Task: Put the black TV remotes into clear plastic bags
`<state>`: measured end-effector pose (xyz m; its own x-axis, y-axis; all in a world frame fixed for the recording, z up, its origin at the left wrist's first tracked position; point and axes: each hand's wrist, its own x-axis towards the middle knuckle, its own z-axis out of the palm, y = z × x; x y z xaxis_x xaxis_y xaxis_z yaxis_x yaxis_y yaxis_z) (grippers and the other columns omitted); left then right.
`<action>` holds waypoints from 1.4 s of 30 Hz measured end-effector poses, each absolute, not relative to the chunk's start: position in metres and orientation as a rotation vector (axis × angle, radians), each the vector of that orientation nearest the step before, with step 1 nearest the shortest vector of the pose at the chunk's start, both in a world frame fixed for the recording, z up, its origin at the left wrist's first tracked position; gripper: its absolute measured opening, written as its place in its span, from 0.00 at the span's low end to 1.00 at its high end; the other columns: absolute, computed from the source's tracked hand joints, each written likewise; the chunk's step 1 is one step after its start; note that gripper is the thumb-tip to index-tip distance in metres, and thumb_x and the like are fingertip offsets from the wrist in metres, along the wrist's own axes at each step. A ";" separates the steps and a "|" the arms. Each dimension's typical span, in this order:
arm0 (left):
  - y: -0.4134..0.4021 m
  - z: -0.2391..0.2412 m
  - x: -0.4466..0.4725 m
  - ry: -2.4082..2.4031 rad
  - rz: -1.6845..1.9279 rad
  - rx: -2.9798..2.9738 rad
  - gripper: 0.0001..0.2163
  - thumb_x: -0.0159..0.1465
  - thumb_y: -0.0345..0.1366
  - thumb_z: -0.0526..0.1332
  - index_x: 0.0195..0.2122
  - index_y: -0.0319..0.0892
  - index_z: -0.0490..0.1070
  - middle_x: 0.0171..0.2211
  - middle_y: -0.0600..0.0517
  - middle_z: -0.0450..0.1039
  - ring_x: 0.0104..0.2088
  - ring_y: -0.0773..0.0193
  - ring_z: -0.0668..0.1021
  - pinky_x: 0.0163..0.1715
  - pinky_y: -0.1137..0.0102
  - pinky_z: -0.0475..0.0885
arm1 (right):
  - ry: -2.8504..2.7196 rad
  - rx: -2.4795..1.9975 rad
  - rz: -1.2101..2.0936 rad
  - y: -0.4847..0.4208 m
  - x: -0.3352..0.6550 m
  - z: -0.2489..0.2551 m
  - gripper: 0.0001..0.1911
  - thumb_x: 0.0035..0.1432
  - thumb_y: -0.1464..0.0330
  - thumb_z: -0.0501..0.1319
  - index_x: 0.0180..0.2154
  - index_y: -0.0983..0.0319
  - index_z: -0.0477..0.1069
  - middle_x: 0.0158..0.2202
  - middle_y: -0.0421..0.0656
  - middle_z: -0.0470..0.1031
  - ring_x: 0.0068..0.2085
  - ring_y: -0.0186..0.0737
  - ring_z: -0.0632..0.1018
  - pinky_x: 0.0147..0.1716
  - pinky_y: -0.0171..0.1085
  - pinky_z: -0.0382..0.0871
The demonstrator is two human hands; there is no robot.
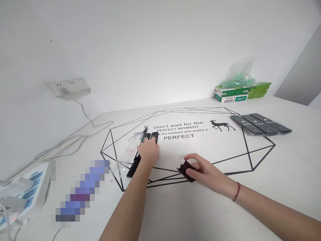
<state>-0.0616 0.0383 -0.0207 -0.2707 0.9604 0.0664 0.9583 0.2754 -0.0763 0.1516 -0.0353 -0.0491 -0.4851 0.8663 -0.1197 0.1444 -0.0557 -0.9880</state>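
Note:
My left hand [148,151] lies on top of two black remote controls [151,137] that rest side by side on the white table [195,214]. Its fingers curl over them, near their far ends. A clear plastic sleeve [125,157] lies just left of these remotes. My right hand [203,171] is closed on a small dark, flat piece [184,167], pinched between thumb and fingers just above the table. A red string circles that wrist.
Three more black remotes [260,124] lie in a row at the right. Green boxes [240,92] with a plastic bag [239,75] stand at the back wall. A power strip [23,190] and cables [75,137] occupy the left, below a wall socket [69,86]. A blurred patch [80,190] sits near.

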 end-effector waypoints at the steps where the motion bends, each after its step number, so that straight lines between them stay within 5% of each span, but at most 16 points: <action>1: 0.038 -0.021 -0.062 -2.424 0.030 -1.835 0.16 0.63 0.37 0.50 0.50 0.45 0.68 0.48 0.43 0.69 0.46 0.49 0.75 0.42 0.60 0.66 | -1.686 -1.106 1.552 -0.036 0.152 -0.049 0.19 0.59 0.59 0.58 0.51 0.56 0.60 0.22 0.32 0.62 0.25 0.32 0.63 0.25 0.34 0.54; 7: 0.039 -0.019 -0.067 -2.435 0.043 -1.851 0.16 0.62 0.36 0.50 0.49 0.45 0.68 0.47 0.42 0.69 0.45 0.49 0.75 0.41 0.59 0.66 | -1.841 -1.215 1.294 -0.036 0.154 -0.051 0.20 0.61 0.61 0.54 0.54 0.55 0.56 0.27 0.36 0.69 0.28 0.38 0.69 0.29 0.38 0.61; 13: 0.037 -0.016 -0.069 -2.484 0.052 -1.849 0.17 0.62 0.36 0.51 0.51 0.46 0.68 0.49 0.42 0.68 0.46 0.48 0.75 0.43 0.59 0.66 | -2.091 -1.192 0.711 -0.027 0.162 -0.058 0.11 0.60 0.65 0.55 0.45 0.57 0.67 0.46 0.47 0.71 0.48 0.49 0.70 0.45 0.47 0.65; 17: 0.035 -0.013 -0.072 -2.530 0.015 -1.866 0.17 0.62 0.38 0.51 0.52 0.46 0.68 0.49 0.42 0.68 0.47 0.48 0.74 0.45 0.57 0.65 | -2.266 -1.087 0.613 -0.023 0.164 -0.052 0.08 0.62 0.66 0.54 0.36 0.58 0.70 0.43 0.45 0.74 0.46 0.47 0.71 0.44 0.47 0.66; 24: 0.037 -0.003 -0.101 -2.624 -0.227 -1.927 0.20 0.63 0.48 0.47 0.49 0.47 0.68 0.50 0.44 0.69 0.48 0.51 0.74 0.44 0.58 0.67 | -2.481 -0.912 0.447 -0.040 0.148 -0.049 0.24 0.55 0.66 0.60 0.54 0.59 0.68 0.51 0.51 0.70 0.48 0.52 0.69 0.47 0.50 0.65; 29: 0.034 0.004 -0.108 -2.624 -0.115 -2.109 0.20 0.60 0.49 0.52 0.52 0.51 0.67 0.53 0.47 0.69 0.53 0.50 0.70 0.47 0.57 0.66 | -2.512 -0.869 0.287 -0.052 0.109 -0.061 0.23 0.61 0.65 0.54 0.56 0.64 0.65 0.53 0.54 0.69 0.50 0.54 0.69 0.45 0.51 0.66; 37: 0.029 -0.001 -0.103 -2.554 -0.063 -2.204 0.19 0.58 0.39 0.55 0.51 0.52 0.67 0.56 0.47 0.67 0.51 0.53 0.71 0.51 0.52 0.62 | -2.408 -0.920 0.268 -0.044 0.037 -0.064 0.09 0.61 0.68 0.56 0.42 0.60 0.72 0.51 0.48 0.72 0.48 0.49 0.71 0.44 0.47 0.66; 42: 0.029 -0.003 -0.104 -2.555 -0.091 -2.203 0.18 0.58 0.36 0.53 0.51 0.52 0.67 0.55 0.48 0.67 0.50 0.54 0.73 0.50 0.54 0.64 | -2.372 -0.934 0.325 -0.038 0.034 -0.065 0.13 0.61 0.66 0.57 0.48 0.59 0.72 0.48 0.48 0.73 0.48 0.49 0.71 0.45 0.47 0.65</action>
<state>-0.1044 0.0292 -0.0029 -0.1325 0.9812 -0.1400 0.9688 0.1581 0.1911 0.0337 -0.0383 -0.0653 -0.5979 0.6858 0.4149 0.5490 0.7276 -0.4114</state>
